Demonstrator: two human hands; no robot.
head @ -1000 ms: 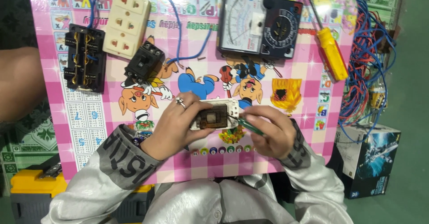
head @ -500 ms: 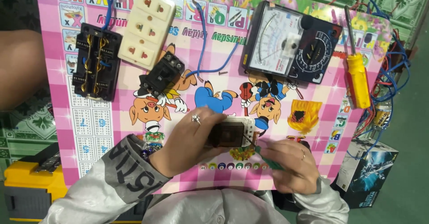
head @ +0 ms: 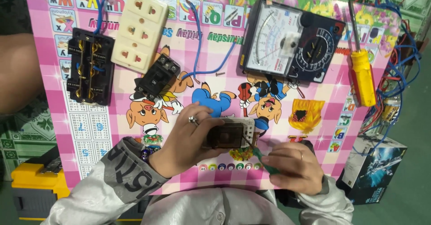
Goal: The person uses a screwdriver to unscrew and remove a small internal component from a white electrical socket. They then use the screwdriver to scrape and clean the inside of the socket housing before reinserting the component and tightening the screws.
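At the table's near edge, left hand (head: 188,139) gripping sideways-lying switch module (head: 231,134), right hand (head: 294,166) pinching green screwdriver (head: 262,160).

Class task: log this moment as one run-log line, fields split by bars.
left hand: holds switch module | right hand: green screwdriver tip at module | nearby: multimeter, yellow screwdriver, socket

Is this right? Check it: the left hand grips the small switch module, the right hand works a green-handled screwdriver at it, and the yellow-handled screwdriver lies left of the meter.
One detail is wrong. The head view shows the yellow-handled screwdriver right of the meter, not left. The left hand grips the switch module; the right hand works the green-handled screwdriver.
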